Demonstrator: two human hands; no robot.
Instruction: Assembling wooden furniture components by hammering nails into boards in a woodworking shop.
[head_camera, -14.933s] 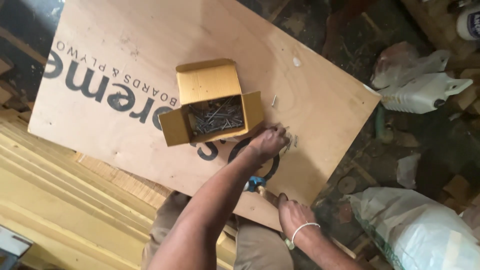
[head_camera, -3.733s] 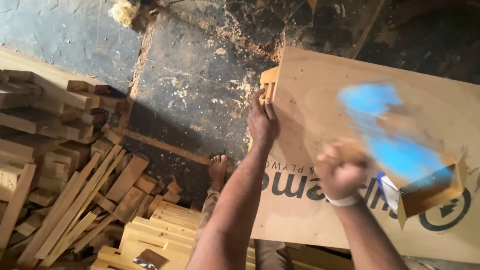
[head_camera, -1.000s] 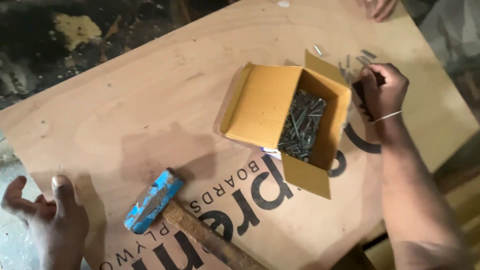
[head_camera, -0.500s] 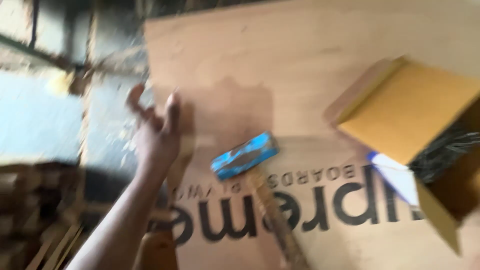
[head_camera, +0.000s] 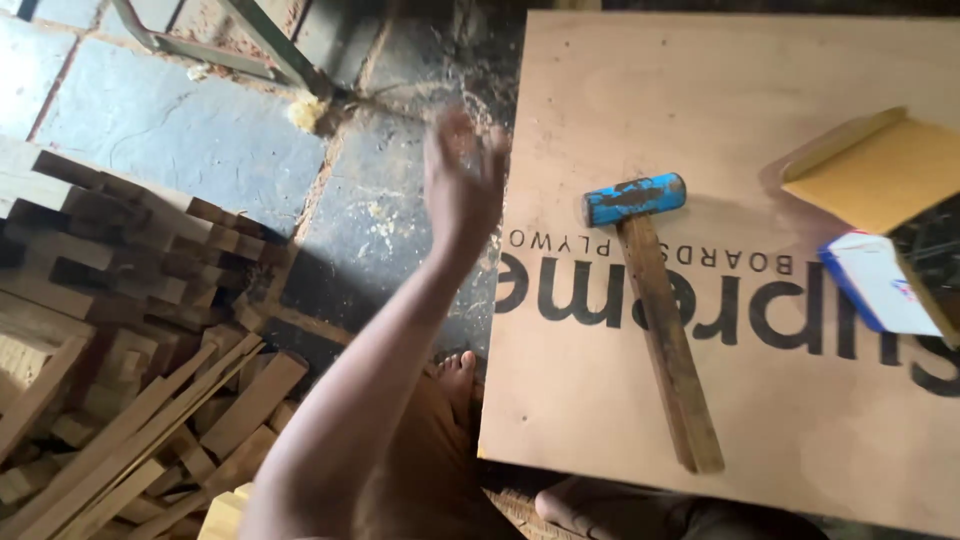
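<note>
I see my left hand (head_camera: 462, 180) raised and blurred over the left edge of the plywood sheet (head_camera: 760, 400), fingers spread loosely, palm empty, gripping nothing. My right hand is out of view, so I cannot tell how it stands. The hammer (head_camera: 655, 310) lies flat on the plywood, untouched, just right of my left hand and apart from it: its blue-painted, chipped cylindrical head points toward the sheet's left edge and its worn, rough wooden handle runs down toward me.

I judge this as a moment between grips, with the tool set down. Picking up the hammer would call for a short reach right, closing around the handle low down, since the head looks heavy.

The plywood is smooth, pale tan, with large dark print across it. At its right edge sits an open yellow cardboard box (head_camera: 880, 170), flaps raised, with a white-and-blue label (head_camera: 880, 285) on it. Left of the sheet, the dark stone floor (head_camera: 180, 140) is dusted with sawdust, and a heap of rough-sawn wood offcuts (head_camera: 120, 350) lies piled there. A bare foot (head_camera: 455, 370) shows beside the sheet.
</note>
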